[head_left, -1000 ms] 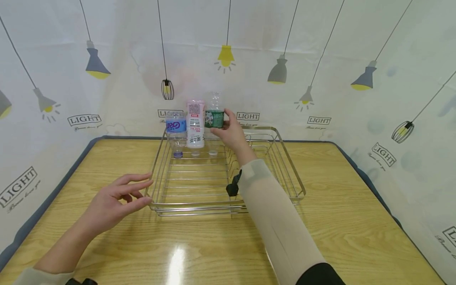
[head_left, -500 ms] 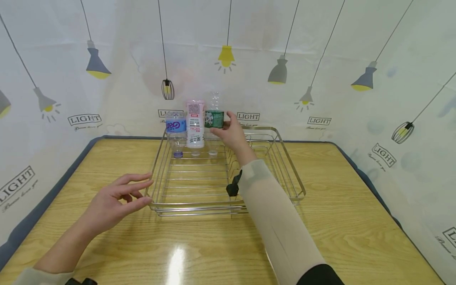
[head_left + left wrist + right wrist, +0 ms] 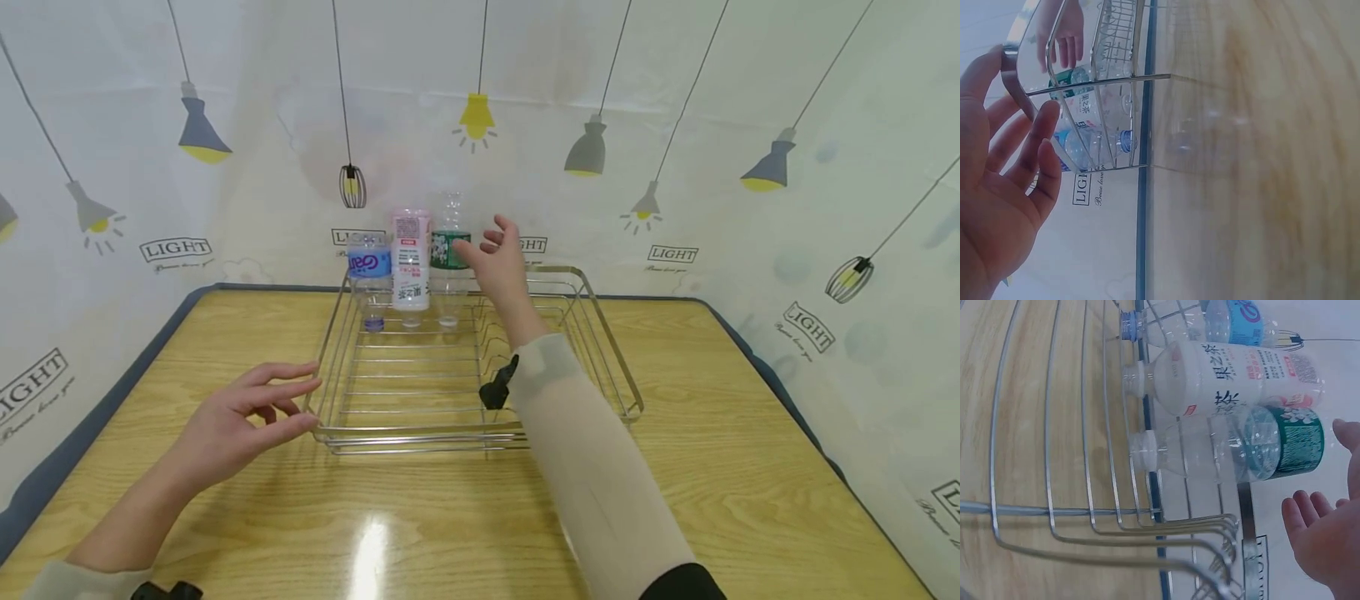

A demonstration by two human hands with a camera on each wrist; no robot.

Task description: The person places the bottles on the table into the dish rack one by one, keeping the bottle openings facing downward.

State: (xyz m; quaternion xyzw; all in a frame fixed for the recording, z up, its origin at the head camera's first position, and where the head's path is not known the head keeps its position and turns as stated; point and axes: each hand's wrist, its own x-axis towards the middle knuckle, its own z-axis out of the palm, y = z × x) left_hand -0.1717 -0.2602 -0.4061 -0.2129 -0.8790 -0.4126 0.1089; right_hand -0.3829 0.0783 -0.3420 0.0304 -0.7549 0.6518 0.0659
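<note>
Three plastic bottles stand upside down, caps down, in a row at the back of the wire dish rack (image 3: pixel 408 429). Leftmost is a clear one with a blue label (image 3: pixel 370 262); beside it is a white and pink bottle (image 3: pixel 411 258). At the row's right end stands a clear bottle with a green label (image 3: pixel 1300 442). My right hand (image 3: pixel 498 262) is beside that green label with fingers spread, and a gap shows between them in the right wrist view. The fairly straight fingers of my left hand (image 3: pixel 240 421) rest at the rack's left rim (image 3: pixel 1016 94).
The rack stands on a wood-grain table (image 3: pixel 420 517), with bent wire dividers (image 3: pixel 491 337) along its middle. Behind the table hangs a white cloth (image 3: pixel 525 50) printed with lamps. A dark blue strip (image 3: pixel 262 289) runs along the table's back edge.
My right hand has let go of the green-label bottle and moved slightly right and up, its fingers opening. The bottle stays in place. My left hand has not moved.
</note>
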